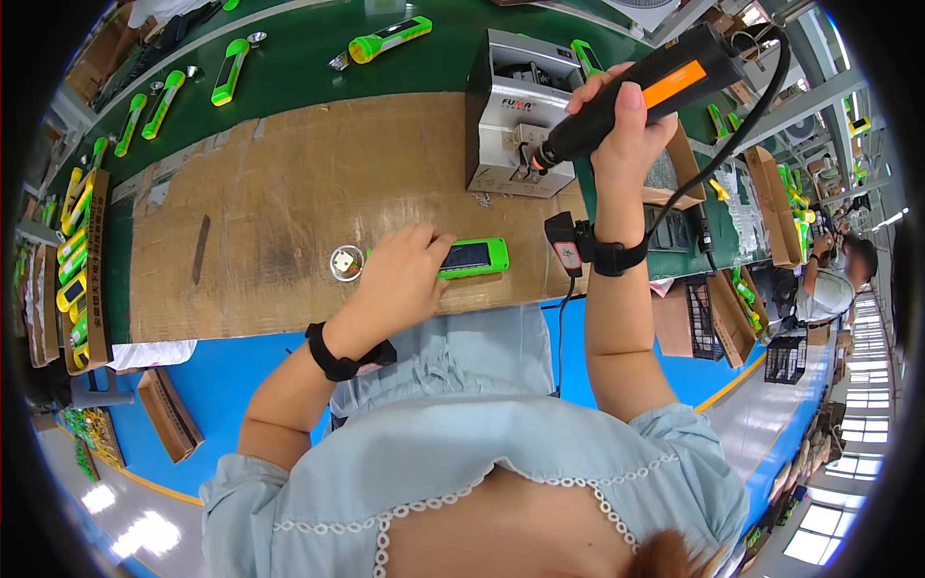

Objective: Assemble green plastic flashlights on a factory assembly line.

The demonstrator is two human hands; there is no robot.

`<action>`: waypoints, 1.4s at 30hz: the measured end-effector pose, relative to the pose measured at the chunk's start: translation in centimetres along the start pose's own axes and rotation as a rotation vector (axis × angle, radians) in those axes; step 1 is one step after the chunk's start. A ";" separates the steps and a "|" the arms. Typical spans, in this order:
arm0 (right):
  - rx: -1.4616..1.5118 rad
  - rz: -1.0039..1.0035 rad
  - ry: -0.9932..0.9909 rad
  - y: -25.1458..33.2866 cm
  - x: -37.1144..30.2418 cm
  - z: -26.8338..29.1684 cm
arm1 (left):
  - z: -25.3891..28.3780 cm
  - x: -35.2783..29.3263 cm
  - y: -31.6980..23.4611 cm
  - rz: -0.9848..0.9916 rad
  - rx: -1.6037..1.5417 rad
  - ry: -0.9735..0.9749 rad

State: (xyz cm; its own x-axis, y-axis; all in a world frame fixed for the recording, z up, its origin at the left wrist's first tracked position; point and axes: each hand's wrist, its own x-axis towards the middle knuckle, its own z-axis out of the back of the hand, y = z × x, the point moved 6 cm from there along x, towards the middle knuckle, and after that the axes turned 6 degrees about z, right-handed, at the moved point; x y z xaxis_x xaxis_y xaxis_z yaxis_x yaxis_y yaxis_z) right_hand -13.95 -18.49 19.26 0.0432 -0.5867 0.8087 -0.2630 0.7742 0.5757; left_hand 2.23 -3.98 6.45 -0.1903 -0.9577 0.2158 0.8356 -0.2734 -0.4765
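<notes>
My right hand is closed around a black electric screwdriver with an orange stripe. The screwdriver's tip points down-left and meets the front of a grey metal box-shaped machine, apparently a screw feeder. On the cardboard sheet my left hand rests over a green flashlight with a dark panel, its fingers curled onto the body. The flashlight lies flat, its middle hidden under the hand. A round silver reflector sits at its left end, just beside my left hand.
Several green flashlights lie across the green bench behind the cardboard sheet. A box of flashlights stands at the left edge. The screwdriver's black cable loops to the right. Another person is far right.
</notes>
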 end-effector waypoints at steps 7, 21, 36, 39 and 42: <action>0.226 0.041 -0.078 3.1 -2.4 0.8 | 0.0 0.1 0.0 -0.011 0.007 -0.027; -0.206 0.062 -0.132 0.6 -0.3 -0.5 | 0.0 0.1 -0.2 -0.002 0.015 -0.013; 0.297 -0.315 -0.096 3.9 -8.2 0.0 | 0.0 0.1 -0.2 -0.001 0.023 -0.021; 0.294 -0.291 -0.099 4.3 -8.8 0.1 | 0.1 0.2 -0.4 -0.009 0.028 -0.035; 0.297 -0.278 -0.123 4.2 -8.9 0.2 | 0.1 0.2 -0.4 -0.013 0.023 -0.038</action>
State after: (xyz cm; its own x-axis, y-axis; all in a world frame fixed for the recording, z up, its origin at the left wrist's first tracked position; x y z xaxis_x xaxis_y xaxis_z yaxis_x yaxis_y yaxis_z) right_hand -15.65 -10.03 14.48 0.0413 -0.8013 0.5968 -0.5250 0.4908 0.6953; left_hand 1.86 -4.06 6.77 -0.1821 -0.9498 0.2544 0.8450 -0.2835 -0.4534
